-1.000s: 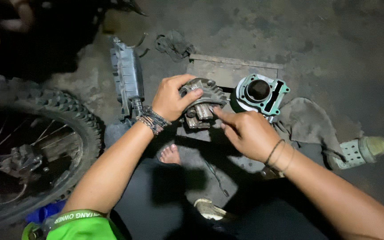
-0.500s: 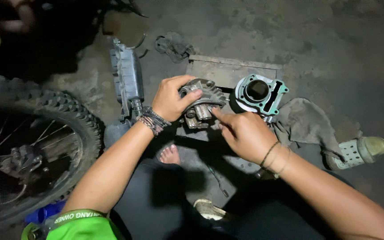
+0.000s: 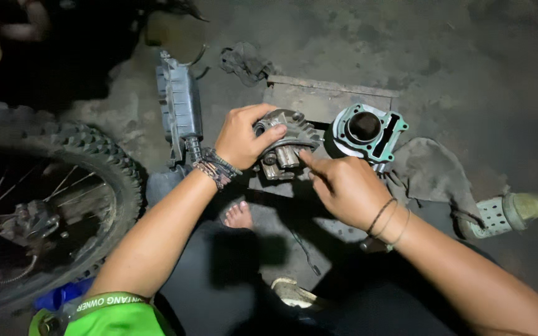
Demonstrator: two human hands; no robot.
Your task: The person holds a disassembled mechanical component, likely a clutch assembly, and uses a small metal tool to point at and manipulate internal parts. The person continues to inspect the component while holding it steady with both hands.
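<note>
Hands work over a finned grey engine part (image 3: 283, 142) above a dark concrete floor (image 3: 481, 68), seen from the person's own head. The left hand (image 3: 241, 135) wraps the part from its nine o'clock side, fingers curled over the top and thumb pressed on the near face, holding it clear of the ground. The right hand (image 3: 344, 186) is mostly closed and holds nothing; only its forefinger is out, its tip touching the part's lower edge at about four o'clock.

Just beside the part, at three o'clock, stands a teal-rimmed engine cylinder (image 3: 367, 130) with its bore facing up. A flat metal plate (image 3: 319, 99) lies behind both at twelve o'clock, a grey rag (image 3: 434, 171) at four o'clock of the cylinder, and a long grey casing (image 3: 179, 106) at nine o'clock of the left hand. A knobby motorcycle wheel (image 3: 51, 205) fills the lower left. A bare foot (image 3: 239, 216) rests directly below the held part, at six o'clock.

The hold looks one-handed and possibly oily; a slip would likely drop the metal onto that unprotected foot or knock it against the open cylinder, chipping fins or the sealing face. Grit from the dirty floor could also fall into the upturned bore, and the dim light makes small faults easy to miss.
</note>
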